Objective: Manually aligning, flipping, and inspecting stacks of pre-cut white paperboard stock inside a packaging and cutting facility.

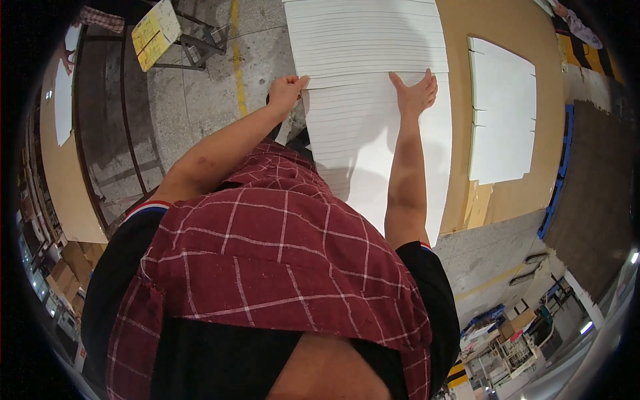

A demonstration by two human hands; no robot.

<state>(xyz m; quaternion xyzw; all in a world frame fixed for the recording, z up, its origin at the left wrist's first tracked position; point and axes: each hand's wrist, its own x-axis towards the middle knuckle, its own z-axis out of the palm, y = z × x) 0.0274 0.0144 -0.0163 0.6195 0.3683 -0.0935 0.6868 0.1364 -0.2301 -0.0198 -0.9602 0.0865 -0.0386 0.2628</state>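
Note:
Large white sheets (373,40) lie fanned out in front of me, their overlapping edges showing as many close parallel lines. At the left edge of the sheets, my left hand (285,95) is closed, thumb and forefinger pinching a sheet's corner. My right hand (416,95) is open on the right part of the sheets, thumb spread from the fingers, close to the raised edge of one sheet. Whether its palm presses flat on the sheet, I cannot tell. Shadows of my body and arms fall across the white surface.
Right of the sheets, a brown board (460,147) carries a stack of notched white sheets (503,110). A small stool with a yellow-marked top (157,35) stands on the concrete floor at far left. Other people's arms show at the upper left (103,19) and upper right (579,28).

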